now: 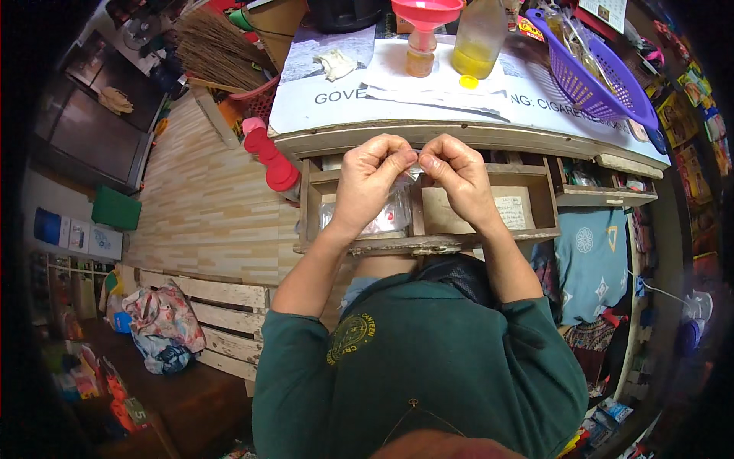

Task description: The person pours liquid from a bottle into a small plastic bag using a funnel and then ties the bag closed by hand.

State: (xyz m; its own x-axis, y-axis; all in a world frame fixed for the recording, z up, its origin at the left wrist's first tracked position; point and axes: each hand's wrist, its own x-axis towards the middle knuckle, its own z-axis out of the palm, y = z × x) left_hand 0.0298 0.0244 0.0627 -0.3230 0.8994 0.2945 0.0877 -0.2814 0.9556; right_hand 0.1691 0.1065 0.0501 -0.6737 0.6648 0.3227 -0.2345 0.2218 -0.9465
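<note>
My left hand (375, 178) and my right hand (459, 175) meet fingertip to fingertip above an open wooden drawer (417, 215). Between them they pinch a small piece of clear plastic (413, 171), perhaps a bag; the fingers hide most of it. Beneath my left hand, clear plastic packets (395, 215) lie in the drawer's left compartment. A handwritten paper (510, 211) rests in the right one. On the tabletop beyond, a pink funnel (423, 37) sits in the neck of a small jar (420, 62) with amber contents. Beside it stands a glass bottle (477, 46) partly filled with yellow liquid, a yellow cap (468, 82) before it.
White paper sheets (390, 89) lie under the jar and bottle. A crumpled cloth (335, 64) is to their left, a purple plastic basket (596, 77) to the right. A second drawer (608, 195) stands partly open. Red-lidded containers (281, 172) flank the table's left side, near a slatted bench (223, 315).
</note>
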